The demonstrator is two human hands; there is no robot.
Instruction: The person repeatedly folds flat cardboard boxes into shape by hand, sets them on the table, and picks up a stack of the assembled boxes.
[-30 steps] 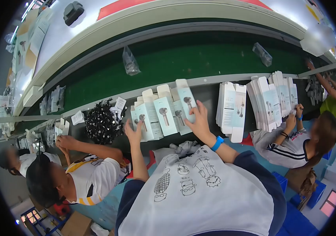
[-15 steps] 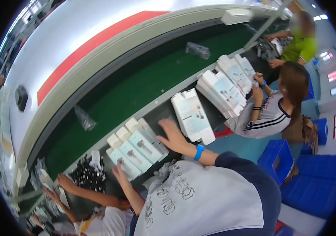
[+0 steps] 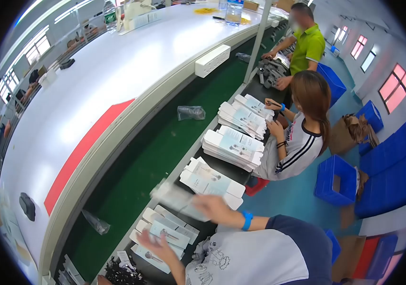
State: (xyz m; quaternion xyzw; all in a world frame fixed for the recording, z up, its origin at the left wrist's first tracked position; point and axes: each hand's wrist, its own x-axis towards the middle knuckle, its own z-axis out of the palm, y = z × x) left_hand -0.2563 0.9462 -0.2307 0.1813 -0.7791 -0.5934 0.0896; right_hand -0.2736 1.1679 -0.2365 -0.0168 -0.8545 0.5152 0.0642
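Note:
My right hand (image 3: 212,209), with a blue band on its wrist, grips a white folding carton (image 3: 172,194) that is smeared by motion. It is over the gap between a stack of flat cartons (image 3: 207,176) and an overlapping row of cartons (image 3: 167,231) with pictures printed on them. Above the near end of that row is my left hand (image 3: 157,247), open with its fingers spread. Whether its fingertips touch a carton, I cannot tell. A heap of small black parts (image 3: 122,271) lies beside the row.
A green conveyor belt (image 3: 141,164) runs along the bench, carrying clear plastic bags (image 3: 191,113). One co-worker (image 3: 302,128) handles cartons at further stacks (image 3: 234,147); another in green (image 3: 307,47) stands beyond. Blue crates (image 3: 336,180) are on the floor to the right.
My view has swung toward the far end of the line. My right hand, open beside the row before, now holds a carton. The left hand has lifted and opened wider over the row.

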